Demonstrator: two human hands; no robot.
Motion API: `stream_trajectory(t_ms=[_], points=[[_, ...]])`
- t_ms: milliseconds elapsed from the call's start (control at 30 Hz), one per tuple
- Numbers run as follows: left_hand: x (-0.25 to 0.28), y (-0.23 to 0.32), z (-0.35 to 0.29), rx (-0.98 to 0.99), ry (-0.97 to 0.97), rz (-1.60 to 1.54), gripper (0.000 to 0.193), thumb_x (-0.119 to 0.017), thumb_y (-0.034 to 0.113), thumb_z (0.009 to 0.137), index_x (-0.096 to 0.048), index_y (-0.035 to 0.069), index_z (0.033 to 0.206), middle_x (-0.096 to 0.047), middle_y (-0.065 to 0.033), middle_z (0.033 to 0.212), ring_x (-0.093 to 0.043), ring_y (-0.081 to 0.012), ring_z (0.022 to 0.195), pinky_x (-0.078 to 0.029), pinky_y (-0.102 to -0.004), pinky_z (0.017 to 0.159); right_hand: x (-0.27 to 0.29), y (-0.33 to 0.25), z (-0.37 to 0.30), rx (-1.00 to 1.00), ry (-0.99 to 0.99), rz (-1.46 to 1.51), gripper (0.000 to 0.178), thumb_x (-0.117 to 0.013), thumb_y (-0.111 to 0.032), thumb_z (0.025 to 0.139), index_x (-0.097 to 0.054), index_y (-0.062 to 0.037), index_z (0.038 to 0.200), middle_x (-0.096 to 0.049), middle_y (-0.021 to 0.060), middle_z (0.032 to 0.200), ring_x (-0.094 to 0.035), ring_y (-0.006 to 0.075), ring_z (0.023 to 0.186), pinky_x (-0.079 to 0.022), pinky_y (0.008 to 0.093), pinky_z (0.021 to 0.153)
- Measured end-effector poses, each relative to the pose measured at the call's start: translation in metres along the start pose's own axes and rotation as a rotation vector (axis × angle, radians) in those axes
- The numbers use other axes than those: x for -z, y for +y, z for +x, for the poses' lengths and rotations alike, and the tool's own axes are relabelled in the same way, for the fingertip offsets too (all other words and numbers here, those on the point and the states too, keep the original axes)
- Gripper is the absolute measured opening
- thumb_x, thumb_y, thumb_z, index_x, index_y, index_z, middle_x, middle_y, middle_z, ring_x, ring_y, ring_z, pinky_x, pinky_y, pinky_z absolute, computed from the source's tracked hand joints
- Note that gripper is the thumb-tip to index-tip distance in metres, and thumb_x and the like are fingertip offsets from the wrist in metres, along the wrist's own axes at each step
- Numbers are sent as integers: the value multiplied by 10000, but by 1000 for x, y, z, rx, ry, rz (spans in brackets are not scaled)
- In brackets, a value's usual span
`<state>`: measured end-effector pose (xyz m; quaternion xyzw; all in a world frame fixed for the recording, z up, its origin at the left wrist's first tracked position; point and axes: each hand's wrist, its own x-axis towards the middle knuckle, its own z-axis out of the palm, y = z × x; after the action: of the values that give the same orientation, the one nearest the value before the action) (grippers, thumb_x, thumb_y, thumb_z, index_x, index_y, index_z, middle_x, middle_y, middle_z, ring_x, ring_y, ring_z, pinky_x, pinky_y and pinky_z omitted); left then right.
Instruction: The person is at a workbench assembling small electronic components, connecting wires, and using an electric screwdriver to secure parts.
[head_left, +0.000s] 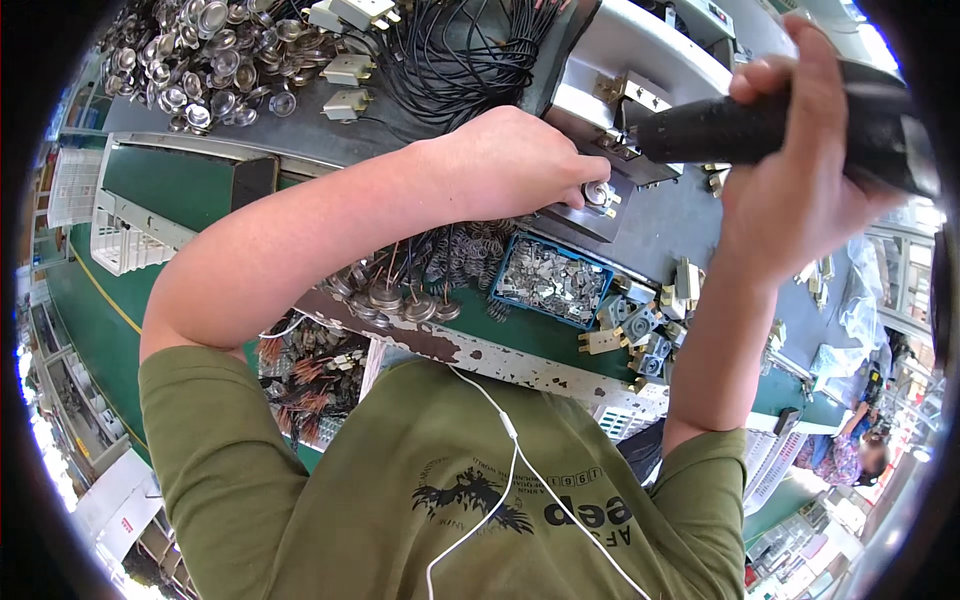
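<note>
The left hand (515, 165) has its thumb and index finger closed around the near end of a small round metal plug part (598, 194), which sits at a dark metal block (600, 222); how the other fingers lie is hidden. The right hand (790, 205) is wrapped around a black tapered driver (715, 130), likely an electric screwdriver. The key relation is between that tool and the plug part: the driver's long axis runs nearly level from right to left, its narrow nose standing near a shiny upright bracket (645, 92), while the plug part lies below and slightly left of the nose, apart from it. The plug part's prongs point away from the fingertips, toward the right. The left hand is the nearer one, already touching the part; the right reaches it only by way of the tool. Whether the nose touches the bracket cannot be told. A blue tray (543, 314) of small metal pieces lies below the block.
</note>
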<state>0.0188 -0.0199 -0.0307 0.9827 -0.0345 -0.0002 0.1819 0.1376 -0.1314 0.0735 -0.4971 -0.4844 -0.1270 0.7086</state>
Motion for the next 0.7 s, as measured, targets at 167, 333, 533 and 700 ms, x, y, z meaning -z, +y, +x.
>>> stream_trajectory(t_ms=[167, 333, 533, 700], points=[[-1, 0, 1, 10, -18, 7, 167, -642, 246, 958, -633, 113, 1059, -739, -77, 851, -735, -295, 902, -580, -440, 716, 6, 1, 2, -7, 11, 8, 198, -754, 2, 916, -610, 65, 1036, -721, 183, 777, -702, 236, 607, -617, 361, 576], [-2, 0, 0, 6, 13, -22, 176, -643, 240, 952, -639, 114, 1074, -749, -78, 880, -736, -302, 912, -584, -440, 729, 8, 8, 1, -12, 63, 42, 221, -769, -4, 906, -606, 55, 1044, -718, 178, 764, -705, 234, 606, -622, 368, 587], [-2, 1, -1, 14, 13, -30, 192, -641, 245, 952, -644, 122, 1099, -751, -70, 891, -736, -303, 916, -585, -447, 738, 14, 26, 0, -5, 80, 77, 231, -776, -8, 902, -609, 52, 1049, -713, 174, 752, -703, 231, 600, -621, 371, 590], [-4, -1, -1, -11, 24, -13, 207, -649, 259, 950, -656, 132, 1113, -752, -75, 887, -735, -300, 908, -584, -439, 729, 27, 32, 6, 43, -70, 97, 189, -751, -9, 924, -635, 79, 1044, -702, 172, 746, -678, 224, 575, -594, 357, 565]])
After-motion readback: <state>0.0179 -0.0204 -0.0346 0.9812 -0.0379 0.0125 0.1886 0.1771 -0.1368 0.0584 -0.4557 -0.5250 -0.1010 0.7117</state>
